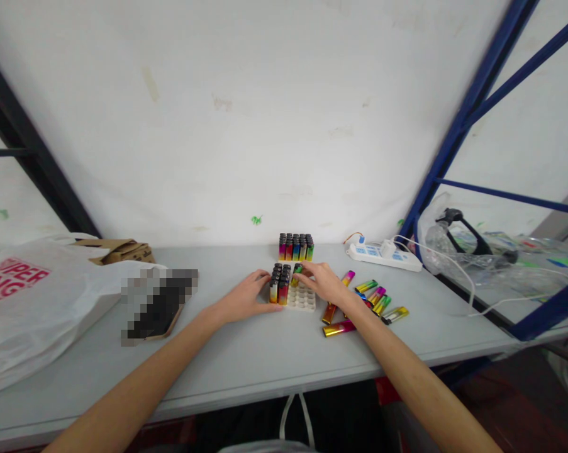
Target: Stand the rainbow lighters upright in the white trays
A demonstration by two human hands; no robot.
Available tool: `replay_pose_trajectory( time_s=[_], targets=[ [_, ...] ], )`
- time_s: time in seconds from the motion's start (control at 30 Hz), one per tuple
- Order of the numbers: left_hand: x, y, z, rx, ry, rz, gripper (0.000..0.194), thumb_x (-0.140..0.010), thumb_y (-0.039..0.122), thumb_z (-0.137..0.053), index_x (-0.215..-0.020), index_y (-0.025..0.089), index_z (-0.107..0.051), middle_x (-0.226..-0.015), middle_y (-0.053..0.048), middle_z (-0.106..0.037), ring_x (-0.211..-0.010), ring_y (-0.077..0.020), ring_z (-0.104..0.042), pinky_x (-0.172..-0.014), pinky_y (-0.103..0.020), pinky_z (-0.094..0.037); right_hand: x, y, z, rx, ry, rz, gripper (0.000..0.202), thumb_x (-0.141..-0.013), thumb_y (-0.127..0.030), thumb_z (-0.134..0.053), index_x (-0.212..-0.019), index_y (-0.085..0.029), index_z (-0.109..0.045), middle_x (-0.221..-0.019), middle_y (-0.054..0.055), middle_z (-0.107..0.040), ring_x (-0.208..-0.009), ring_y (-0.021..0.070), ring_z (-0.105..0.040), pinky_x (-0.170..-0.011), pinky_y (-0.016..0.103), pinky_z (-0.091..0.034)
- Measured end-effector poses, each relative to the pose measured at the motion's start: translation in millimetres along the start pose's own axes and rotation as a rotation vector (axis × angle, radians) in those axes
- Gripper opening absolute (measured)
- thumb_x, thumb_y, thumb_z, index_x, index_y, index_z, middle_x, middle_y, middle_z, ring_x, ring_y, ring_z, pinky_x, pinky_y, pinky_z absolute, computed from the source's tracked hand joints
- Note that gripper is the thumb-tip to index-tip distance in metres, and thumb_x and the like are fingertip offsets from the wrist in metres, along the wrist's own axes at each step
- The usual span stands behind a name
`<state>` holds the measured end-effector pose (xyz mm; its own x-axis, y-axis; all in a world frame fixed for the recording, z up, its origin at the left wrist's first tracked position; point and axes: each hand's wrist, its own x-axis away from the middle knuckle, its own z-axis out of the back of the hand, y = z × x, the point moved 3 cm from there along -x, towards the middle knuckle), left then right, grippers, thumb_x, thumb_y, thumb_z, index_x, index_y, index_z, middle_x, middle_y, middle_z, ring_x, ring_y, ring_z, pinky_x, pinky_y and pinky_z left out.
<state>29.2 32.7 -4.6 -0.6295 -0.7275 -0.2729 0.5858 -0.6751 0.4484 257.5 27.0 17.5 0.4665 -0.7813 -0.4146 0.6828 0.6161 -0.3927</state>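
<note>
Hands flank a white tray, right hand holding a green lighter

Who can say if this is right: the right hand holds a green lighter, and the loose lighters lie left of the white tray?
One slip: the head view shows the loose lighters right of the white tray, not left. The rest stands.

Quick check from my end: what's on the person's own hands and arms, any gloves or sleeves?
Neither. The left hand and right hand are ungloved, with no watch or bracelet at either wrist. The left forearm and right forearm show no sleeves.
</note>
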Motion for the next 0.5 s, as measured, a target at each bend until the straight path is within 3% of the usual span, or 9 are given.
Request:
replay_pose_trajectory(
  time_s=[0.17,0.3,0.4,0.5],
  targets=[
    [-0.4,0.7,1.3,0.005,0.002,0.012,0.073,-0.076,0.070,-0.072,-0.128,0.019,-0.062,-0.133,-0.013,-0.059,-0.122,-0.0342,-0.059,-0.109,-0.045,-0.047,0.4,0.1,-9.7,0.015,-0.109,-0.015,0.010,-0.097,-0.026,-0.062,-0.098,-0.016,-0.065,-0.094,0.009,-0.075,-0.084,0.0215,-0.069,-0.076,0.029,-0.049],
    [-0.5,1.2,1.9,-0.010,-0.002,0.017,0.075,-0.077,0.071,-0.070,-0.129,0.019,-0.061,-0.134,-0.013,-0.059,-0.123,-0.0344,-0.059,-0.110,-0.046,-0.047,7.3,4.1,14.3,0.040,-0.096,0.004,0.029,-0.097,-0.037,-0.063,-0.118,-0.017,-0.065,-0.115,0.012,-0.073,-0.104,0.0240,-0.068,-0.093,0.033,-0.048],
    [-0.6,1.2,2.0,-0.025,-0.013,0.017,0.077,-0.077,0.074,-0.068,-0.130,0.019,-0.060,-0.134,-0.013,-0.058,-0.123,-0.0337,-0.058,-0.110,-0.045,-0.047,21.8,33.0,51.9,0.140,0.013,-0.289,0.035,-0.104,-0.038,-0.048,-0.127,-0.015,-0.062,-0.102,0.011,-0.076,-0.094,0.0219,-0.071,-0.089,0.031,-0.049],
    [-0.8,1.0,2.1,-0.027,-0.020,0.018,0.079,-0.076,0.076,-0.067,-0.130,0.019,-0.060,-0.134,-0.014,-0.058,-0.123,-0.0336,-0.058,-0.111,-0.045,-0.047,40.4,68.5,79.1,0.421,0.020,-0.610,0.034,-0.102,-0.035,-0.051,-0.119,-0.010,-0.065,-0.108,0.019,-0.074,-0.105,0.0283,-0.069,-0.092,0.034,-0.047]
  ],
)
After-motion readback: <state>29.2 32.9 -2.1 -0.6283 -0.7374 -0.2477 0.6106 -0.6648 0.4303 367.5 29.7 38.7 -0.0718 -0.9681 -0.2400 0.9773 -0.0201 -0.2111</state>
